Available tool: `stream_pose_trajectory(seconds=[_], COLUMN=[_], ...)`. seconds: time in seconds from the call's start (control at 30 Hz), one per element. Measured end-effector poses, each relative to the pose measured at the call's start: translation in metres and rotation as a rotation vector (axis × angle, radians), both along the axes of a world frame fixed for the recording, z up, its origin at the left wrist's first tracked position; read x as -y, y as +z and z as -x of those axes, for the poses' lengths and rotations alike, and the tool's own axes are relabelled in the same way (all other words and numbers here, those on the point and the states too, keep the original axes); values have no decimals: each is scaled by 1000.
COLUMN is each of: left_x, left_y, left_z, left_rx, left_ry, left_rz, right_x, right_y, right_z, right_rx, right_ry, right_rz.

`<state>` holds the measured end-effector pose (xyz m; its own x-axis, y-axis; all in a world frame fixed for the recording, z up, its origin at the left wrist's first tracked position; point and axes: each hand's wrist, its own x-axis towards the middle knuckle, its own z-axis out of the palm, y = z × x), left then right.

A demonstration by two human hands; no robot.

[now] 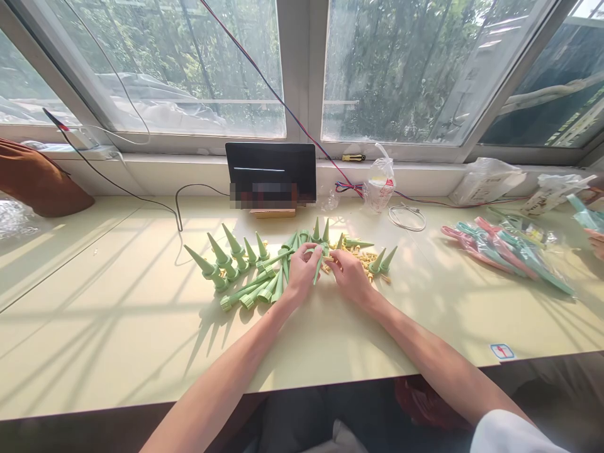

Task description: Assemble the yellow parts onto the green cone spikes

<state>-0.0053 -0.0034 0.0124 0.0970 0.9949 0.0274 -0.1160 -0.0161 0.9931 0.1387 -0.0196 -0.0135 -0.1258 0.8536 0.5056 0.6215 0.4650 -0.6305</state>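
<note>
Left hand (pixel 304 267) pinching green plastic spike (pixel 318 270), in front of black screen (pixel 274 160); spike's upper end hidden by fingers. Right hand (pixel 350 274) alongside, fingertips close together; contents unclear. Far right of screen, co-worker's hand (pixel 596 243) cut off.

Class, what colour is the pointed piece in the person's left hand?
Green; the head view, the only one, shows the pointed piece in the left hand.

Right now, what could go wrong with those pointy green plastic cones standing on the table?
The bare left hand is working close to the standing, pointed green plastic cones, so it might tip some over. The bare right hand might scatter the small, loose, yellowish pieces lying beside it.
</note>
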Motion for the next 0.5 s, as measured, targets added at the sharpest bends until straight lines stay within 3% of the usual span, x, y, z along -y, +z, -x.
stream_pose_trajectory(seconds=[0.5], left_x=[3], left_y=[4], left_z=[1], left_rx=[10], left_ry=[-64], left_rz=[0], right_x=[1], right_y=[-2], right_z=[0], right_rx=[32], right_ry=[36], right_rz=[46])
